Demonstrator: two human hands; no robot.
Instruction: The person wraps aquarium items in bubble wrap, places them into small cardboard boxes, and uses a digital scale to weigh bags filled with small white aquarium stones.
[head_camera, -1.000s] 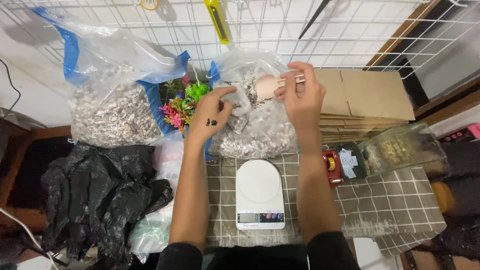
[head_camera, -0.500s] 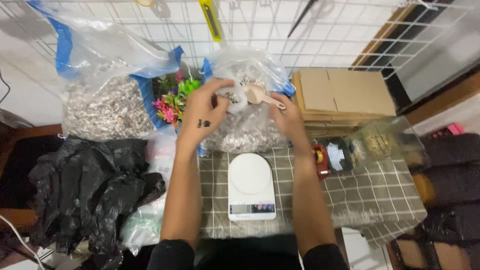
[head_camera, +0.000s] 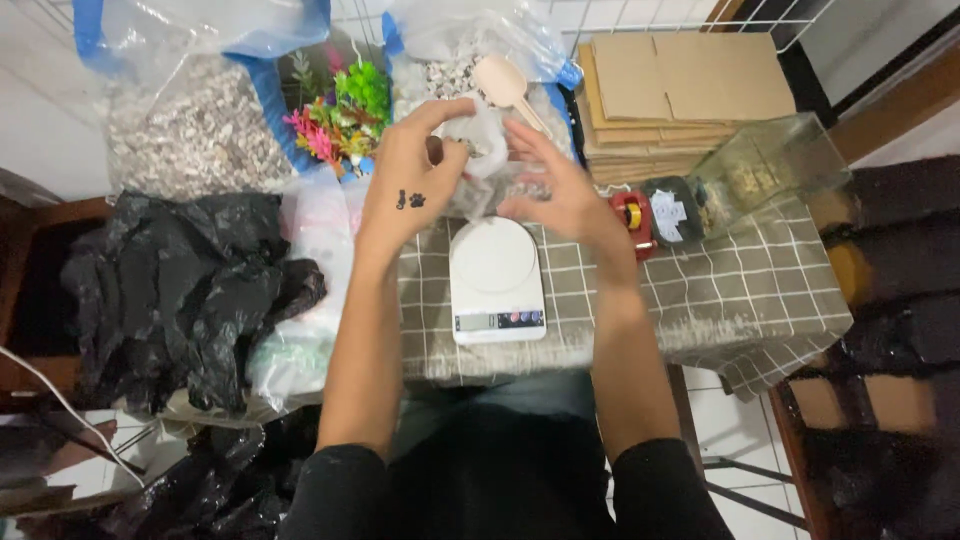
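My left hand (head_camera: 415, 175) grips a small crumpled clear plastic bag (head_camera: 485, 140) just above a white kitchen scale (head_camera: 496, 280). My right hand (head_camera: 555, 190) hovers at the bag's right side with its fingers spread, touching or nearly touching it. Behind both hands stands a big clear bag of pale gravel (head_camera: 470, 60), and a beige plastic scoop (head_camera: 505, 85) rests in its mouth. The scale sits on a grey checked tablecloth (head_camera: 740, 290).
A second large bag of gravel (head_camera: 185, 130) stands at the left, with colourful plastic plants (head_camera: 340, 115) between the bags. Black plastic bags (head_camera: 170, 290) lie at the left. Flat cardboard (head_camera: 680, 85), a glass tank (head_camera: 770, 165) and a red tape dispenser (head_camera: 632, 215) are at the right.
The scoop has left my right hand and now rests in the gravel bag. Both hands have come down toward the scale, and my left hand has drawn out the small clear bag.
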